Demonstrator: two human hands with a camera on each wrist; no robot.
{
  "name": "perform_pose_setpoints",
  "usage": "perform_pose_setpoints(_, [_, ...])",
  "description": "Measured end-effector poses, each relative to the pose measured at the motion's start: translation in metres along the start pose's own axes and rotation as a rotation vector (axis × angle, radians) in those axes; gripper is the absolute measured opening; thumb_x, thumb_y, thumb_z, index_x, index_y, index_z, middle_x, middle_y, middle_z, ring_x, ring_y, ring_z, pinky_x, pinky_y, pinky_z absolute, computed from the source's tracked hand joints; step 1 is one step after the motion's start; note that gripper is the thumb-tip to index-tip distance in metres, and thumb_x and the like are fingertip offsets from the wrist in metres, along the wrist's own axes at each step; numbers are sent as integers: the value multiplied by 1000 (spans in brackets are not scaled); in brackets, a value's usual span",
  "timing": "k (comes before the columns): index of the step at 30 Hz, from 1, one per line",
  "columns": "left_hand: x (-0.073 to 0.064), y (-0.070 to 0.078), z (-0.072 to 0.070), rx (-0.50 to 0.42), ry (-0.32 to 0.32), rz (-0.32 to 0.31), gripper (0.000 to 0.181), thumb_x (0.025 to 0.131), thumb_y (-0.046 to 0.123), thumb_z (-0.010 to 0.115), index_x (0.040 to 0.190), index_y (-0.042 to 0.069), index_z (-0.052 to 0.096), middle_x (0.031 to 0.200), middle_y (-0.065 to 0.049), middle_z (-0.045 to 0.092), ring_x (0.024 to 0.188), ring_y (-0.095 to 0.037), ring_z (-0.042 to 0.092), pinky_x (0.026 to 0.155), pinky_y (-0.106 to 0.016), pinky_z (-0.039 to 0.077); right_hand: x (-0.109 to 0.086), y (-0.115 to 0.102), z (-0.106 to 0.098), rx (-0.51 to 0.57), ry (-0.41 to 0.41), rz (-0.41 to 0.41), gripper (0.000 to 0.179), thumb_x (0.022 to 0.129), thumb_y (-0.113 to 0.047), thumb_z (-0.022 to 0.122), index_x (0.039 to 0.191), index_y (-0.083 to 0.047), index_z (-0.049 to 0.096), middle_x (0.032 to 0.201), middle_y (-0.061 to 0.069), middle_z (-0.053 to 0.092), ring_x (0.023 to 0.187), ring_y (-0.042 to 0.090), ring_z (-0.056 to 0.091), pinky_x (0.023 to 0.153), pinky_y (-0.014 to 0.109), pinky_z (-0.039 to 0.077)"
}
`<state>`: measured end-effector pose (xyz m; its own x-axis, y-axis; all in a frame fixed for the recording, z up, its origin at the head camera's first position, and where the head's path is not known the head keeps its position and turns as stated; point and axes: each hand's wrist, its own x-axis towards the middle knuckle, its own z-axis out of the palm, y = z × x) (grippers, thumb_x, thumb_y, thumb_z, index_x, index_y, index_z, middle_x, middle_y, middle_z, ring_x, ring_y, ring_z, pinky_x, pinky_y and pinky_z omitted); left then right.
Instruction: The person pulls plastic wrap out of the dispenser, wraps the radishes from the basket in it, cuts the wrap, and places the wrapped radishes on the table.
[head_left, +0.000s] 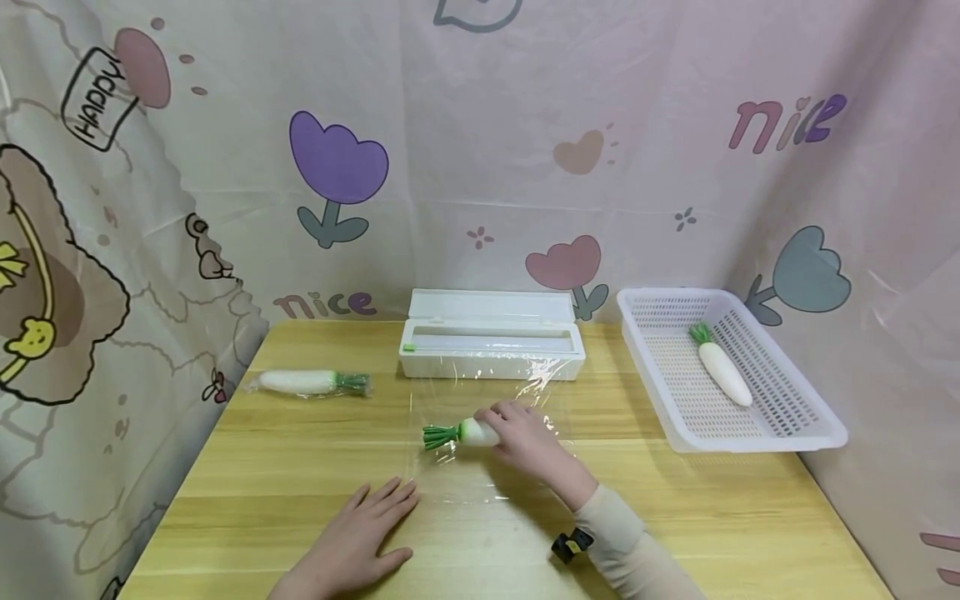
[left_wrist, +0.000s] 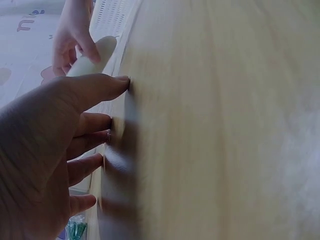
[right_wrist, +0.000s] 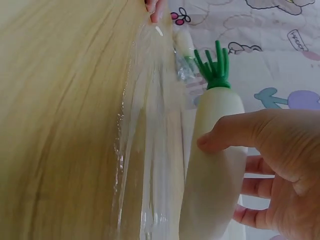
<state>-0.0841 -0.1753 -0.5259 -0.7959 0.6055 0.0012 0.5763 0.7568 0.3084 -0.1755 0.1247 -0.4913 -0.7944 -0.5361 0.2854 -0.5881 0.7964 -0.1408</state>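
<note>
While the right hand [head_left: 517, 433] is gripping a smooth white radish with green stalks [head_left: 480, 432], thumb and fingers clamped round its body, the left hand [head_left: 356, 533] is resting near the front edge of the pale wooden desk [head_left: 277, 467], its straight fingers slightly apart. That radish is sitting over a clear plastic film [head_left: 465, 483], which is stretching forward from an open white rectangular box [head_left: 491, 323] at the back edge. A film-wrapped white radish [head_left: 300, 382] is lying near the left edge; a white perforated plastic basket [head_left: 757, 442] at the back right corner is holding an unwrapped one [head_left: 723, 373].
</note>
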Motion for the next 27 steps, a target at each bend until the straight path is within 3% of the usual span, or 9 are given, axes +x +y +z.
perform_pose_setpoints(8, [-1, -1, 1, -7, -11, 10, 67, 91, 56, 57, 146, 20, 45, 153, 2, 44, 143, -28, 39, 112, -61, 30, 2, -4, 8, 17, -96, 21, 53, 75, -17, 80, 124, -20, 61, 113, 4, 66, 102, 23, 62, 81, 36, 53])
perform_pose_setpoints(17, [0, -1, 0, -35, -37, -5, 67, 91, 55, 57, 146, 20, 45, 153, 1, 43, 143, -29, 37, 113, -61, 28, 2, -5, 10, 1, -112, 6, 52, 76, -16, 78, 125, -20, 61, 113, 1, 64, 106, 21, 61, 81, 35, 52])
perform_pose_setpoints(27, [1, 0, -1, -20, -8, -10, 67, 90, 53, 59, 146, 19, 45, 153, 2, 44, 143, -27, 38, 114, -59, 26, -6, 3, -1, 55, -156, 56, 61, 76, -14, 75, 134, -19, 56, 124, 3, 63, 114, 24, 59, 94, 43, 51])
